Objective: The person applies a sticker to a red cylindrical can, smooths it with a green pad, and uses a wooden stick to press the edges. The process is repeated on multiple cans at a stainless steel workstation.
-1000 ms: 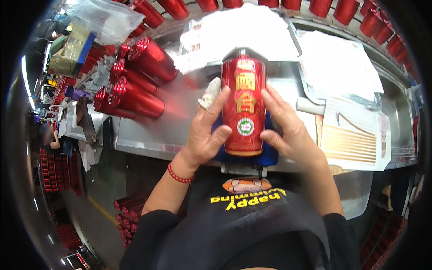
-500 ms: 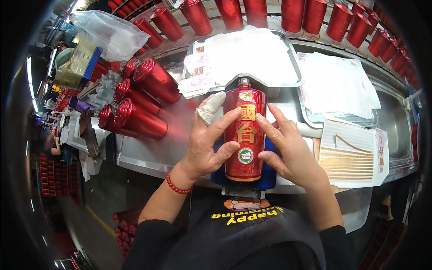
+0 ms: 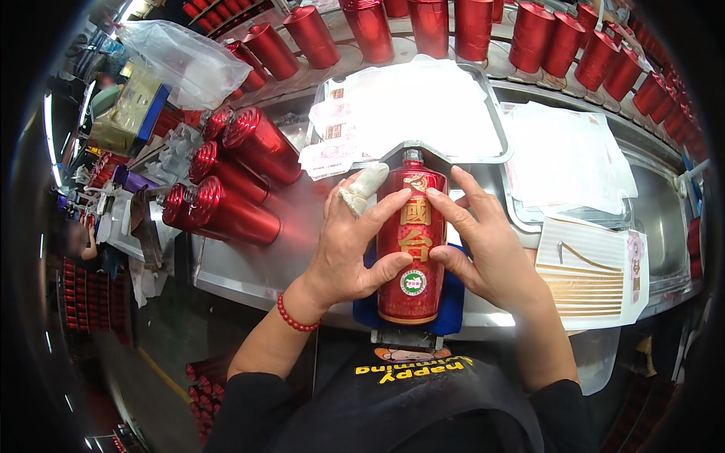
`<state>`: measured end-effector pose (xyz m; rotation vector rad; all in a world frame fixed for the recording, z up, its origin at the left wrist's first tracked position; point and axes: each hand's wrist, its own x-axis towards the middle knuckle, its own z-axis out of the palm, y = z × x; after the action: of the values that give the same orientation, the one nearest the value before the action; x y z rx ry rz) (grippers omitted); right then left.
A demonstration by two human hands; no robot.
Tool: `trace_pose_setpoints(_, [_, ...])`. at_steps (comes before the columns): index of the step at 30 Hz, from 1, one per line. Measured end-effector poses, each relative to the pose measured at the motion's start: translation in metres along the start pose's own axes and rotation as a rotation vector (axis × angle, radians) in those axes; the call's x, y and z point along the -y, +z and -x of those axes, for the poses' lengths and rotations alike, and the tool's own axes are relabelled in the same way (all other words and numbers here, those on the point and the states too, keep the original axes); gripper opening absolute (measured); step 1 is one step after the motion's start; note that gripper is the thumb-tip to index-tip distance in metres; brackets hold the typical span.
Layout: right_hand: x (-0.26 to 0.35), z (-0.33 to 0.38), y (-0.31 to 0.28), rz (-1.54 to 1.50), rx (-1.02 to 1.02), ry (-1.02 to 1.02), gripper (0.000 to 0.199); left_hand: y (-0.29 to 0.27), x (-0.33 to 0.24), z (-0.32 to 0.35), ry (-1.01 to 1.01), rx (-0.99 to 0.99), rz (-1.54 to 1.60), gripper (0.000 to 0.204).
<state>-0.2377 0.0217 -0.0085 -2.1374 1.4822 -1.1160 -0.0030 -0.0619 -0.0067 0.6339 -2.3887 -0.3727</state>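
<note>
A red metallic bottle [image 3: 400,303] lies face up, neck away from me, in a blue padded holder [image 3: 451,306]. Its front carries large gold characters [image 3: 414,246], a small gold emblem [image 3: 416,183] above them and a round green-and-white sticker [image 3: 413,283] below. My left hand [image 3: 341,245], one finger wrapped in off-white cloth, touches the bottle's left side with spread index finger and thumb. From the other side, my right hand [image 3: 489,253] has its fingers apart, index tip by the top character and thumb beside the lower one. Neither hand is closed around the bottle.
Several red bottles [image 3: 240,213] lie at the left on the metal bench. A tray of white sheets [image 3: 423,109] is behind, with another paper stack [image 3: 563,158] to the right. Nearer right is a sheet with gold strips [image 3: 581,283]. Bottles line a curved conveyor [image 3: 343,60].
Both hands' fingertips have moved slightly up the bottle, from beside the top character to its upper edge. The view has shifted a little, and the conveyor's bottles have changed position.
</note>
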Motion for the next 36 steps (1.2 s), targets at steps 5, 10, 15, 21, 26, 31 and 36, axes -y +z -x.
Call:
trace_pose_setpoints(5, [0.0, -0.015, -0.003, 0.041, -0.006, -0.063, 0.068, 0.001, 0.001, 0.002, -0.002, -0.001, -0.003, 0.073])
trace_pose_setpoints(10, [0.001, -0.018, -0.004, 0.097, 0.017, -0.029, 0.067, 0.002, 0.001, 0.001, 0.003, -0.005, 0.008, 0.074])
trace_pose_setpoints(15, [0.002, -0.019, -0.005, 0.101, -0.027, -0.039, 0.064, 0.002, 0.002, 0.001, 0.012, -0.007, 0.001, 0.074])
trace_pose_setpoints(21, [-0.006, -0.012, -0.001, 0.077, -0.037, -0.03, 0.064, -0.001, 0.002, -0.002, 0.015, 0.032, -0.03, 0.073])
trace_pose_setpoints(26, [-0.003, 0.0, 0.003, 0.005, -0.045, 0.009, 0.062, 0.006, 0.011, 0.0, 0.013, -0.026, 0.124, 0.069])
trace_pose_setpoints(31, [-0.003, 0.005, 0.007, 0.01, -0.02, 0.009, 0.064, 0.006, 0.01, 0.0, 0.001, -0.012, 0.067, 0.07])
trace_pose_setpoints(36, [-0.002, 0.007, 0.008, -0.012, -0.029, 0.017, 0.064, 0.007, 0.006, 0.002, -0.14, -0.047, 0.256, 0.076])
